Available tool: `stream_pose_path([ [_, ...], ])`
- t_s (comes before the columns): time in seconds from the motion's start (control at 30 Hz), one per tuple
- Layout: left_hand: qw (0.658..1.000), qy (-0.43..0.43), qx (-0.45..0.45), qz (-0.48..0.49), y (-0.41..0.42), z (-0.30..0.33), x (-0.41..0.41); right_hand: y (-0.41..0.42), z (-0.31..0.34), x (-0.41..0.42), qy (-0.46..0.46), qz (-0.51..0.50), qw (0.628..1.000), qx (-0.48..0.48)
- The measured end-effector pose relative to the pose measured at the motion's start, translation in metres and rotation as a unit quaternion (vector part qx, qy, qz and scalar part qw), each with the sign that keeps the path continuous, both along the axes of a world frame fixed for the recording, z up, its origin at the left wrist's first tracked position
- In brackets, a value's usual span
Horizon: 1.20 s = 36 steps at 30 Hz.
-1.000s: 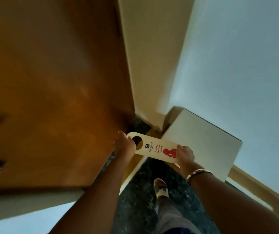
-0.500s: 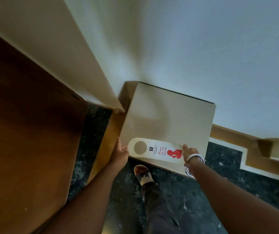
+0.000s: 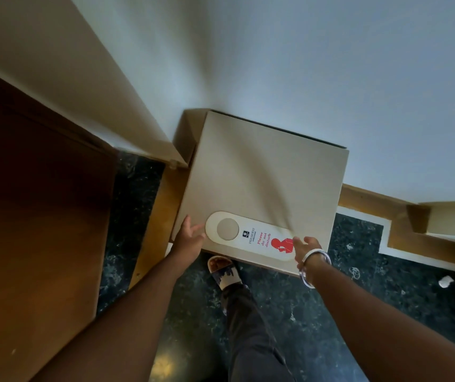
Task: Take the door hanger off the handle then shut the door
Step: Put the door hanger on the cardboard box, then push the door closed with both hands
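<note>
The cream door hanger (image 3: 251, 236), printed "Please do not disturb" with a red figure, lies flat on top of a beige box (image 3: 262, 175), near its front edge. My left hand (image 3: 189, 237) is at the hanger's round-hole end, fingers apart, fingertips at its rim. My right hand (image 3: 304, 248), with bangles on the wrist, rests its fingertips on the red-figure end with its fingers loose. The brown wooden door (image 3: 41, 216) stands open on the left. Its handle is out of view.
The box stands in a corner against a white wall (image 3: 331, 64). Dark marbled floor (image 3: 358, 312) with wooden skirting (image 3: 364, 199) runs to the right. My sandalled foot (image 3: 225, 271) is just before the box. A white scrap (image 3: 445, 281) lies on the floor at right.
I have turned from the door to the box. The hanger, carried in both hands before, now lies on the box top and my fingers have loosened from it.
</note>
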State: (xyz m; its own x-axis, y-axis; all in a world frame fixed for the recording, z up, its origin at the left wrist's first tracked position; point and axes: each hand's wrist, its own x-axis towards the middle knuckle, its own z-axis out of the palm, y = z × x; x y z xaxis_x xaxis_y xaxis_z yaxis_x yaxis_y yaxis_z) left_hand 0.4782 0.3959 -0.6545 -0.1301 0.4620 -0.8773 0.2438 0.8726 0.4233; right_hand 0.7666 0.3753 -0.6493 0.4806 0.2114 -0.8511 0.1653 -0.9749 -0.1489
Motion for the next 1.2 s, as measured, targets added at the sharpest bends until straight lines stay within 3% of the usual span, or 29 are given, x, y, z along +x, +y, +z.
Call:
stream_pose_path([
  [0.13, 0.998, 0.047, 0.015, -0.050, -0.011, 0.026, -0.008, 0.003, 0.029, -0.019, -0.026, 0.191, 0.981, 0.030],
  [0.2, 0.991, 0.085, 0.037, -0.101, -0.020, 0.055, -0.019, 0.008, 0.055, -0.034, -0.053, 0.345, 0.935, 0.060],
  [0.3, 0.963, 0.181, 0.090, -0.181, -0.033, 0.114, -0.039, 0.020, 0.102, -0.068, -0.090, 0.566, 0.809, 0.127],
  [0.37, 0.926, 0.267, 0.129, -0.233, -0.040, 0.156, -0.057, 0.032, 0.130, -0.098, -0.106, 0.670, 0.714, 0.172],
  [0.5, 0.865, 0.407, 0.158, -0.249, -0.061, 0.238, -0.113, 0.054, 0.191, -0.185, -0.106, 0.786, 0.540, 0.282],
  [0.7, 0.799, 0.580, 0.110, -0.115, -0.124, 0.345, -0.207, 0.063, 0.295, -0.346, -0.057, 0.816, 0.368, 0.442],
  [0.87, 0.672, 0.731, 0.120, 0.010, -0.221, 0.451, -0.254, 0.006, 0.416, -0.486, 0.042, 0.769, 0.237, 0.592],
  [1.03, 0.556, 0.815, 0.112, 0.121, -0.293, 0.560, -0.298, -0.077, 0.536, -0.570, 0.145, 0.637, 0.158, 0.740],
  [1.2, 0.484, 0.842, 0.110, 0.213, -0.347, 0.641, -0.340, -0.130, 0.618, -0.612, 0.161, 0.564, 0.139, 0.798],
])
